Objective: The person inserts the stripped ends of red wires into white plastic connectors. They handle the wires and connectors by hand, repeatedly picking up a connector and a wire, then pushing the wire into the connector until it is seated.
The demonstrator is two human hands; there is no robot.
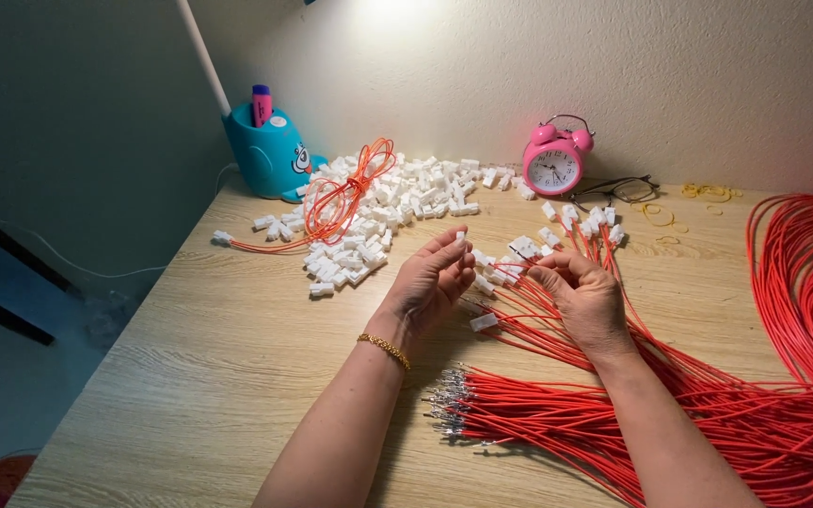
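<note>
My left hand (430, 282), with a gold bracelet at the wrist, pinches a small white plastic connector (460, 239) at its fingertips. My right hand (583, 293) is just to its right, fingers curled around the end of a red wire (531, 284). Both hands hover over a fan of red wires (557, 414) with bare metal terminals at the near ends (449, 406). Several wires beyond the hands carry white connectors (587, 222).
A big heap of white connectors (397, 202) lies at the back, with a coiled orange wire bundle (345, 193) on it. A blue pen holder (270, 150), pink alarm clock (554, 162), glasses (618, 191), rubber bands (708, 192) and long red wires (802, 282) stand around.
</note>
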